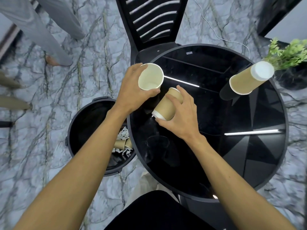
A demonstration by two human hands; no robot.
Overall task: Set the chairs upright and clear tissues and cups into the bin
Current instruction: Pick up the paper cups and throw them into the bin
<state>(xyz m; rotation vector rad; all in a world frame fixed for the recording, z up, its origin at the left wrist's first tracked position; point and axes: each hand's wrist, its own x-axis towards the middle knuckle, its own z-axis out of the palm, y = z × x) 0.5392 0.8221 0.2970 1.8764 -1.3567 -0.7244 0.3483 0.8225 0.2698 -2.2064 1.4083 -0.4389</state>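
An open tan paper cup with a white inside (150,77) sits mouth-up just left of the frame's centre. The fingers and thumb of the left hand (132,92) wrap it from the side. Just beside it, to the lower right, a second tan paper cup with a white rim (167,106) is tipped on its side, its rim pointing to the lower left. The right hand (181,117) grasps it from above.

Both cups are at the left edge of a round black glossy surface (240,163); whether either touches it cannot be told. Taking one cup in each hand probably saves a trip.

A round black bin (83,120) stands on the floor at lower left, tucked against the surface's edge. It already holds small tan cups (120,144) and white crumpled tissues (123,136), so the carry looks short.

A taller tan paper cup with a white lid (249,78) stands untouched at the upper right of the surface, near a green leafy plant (289,52). A black slatted chair (149,19) stands upright at top centre.
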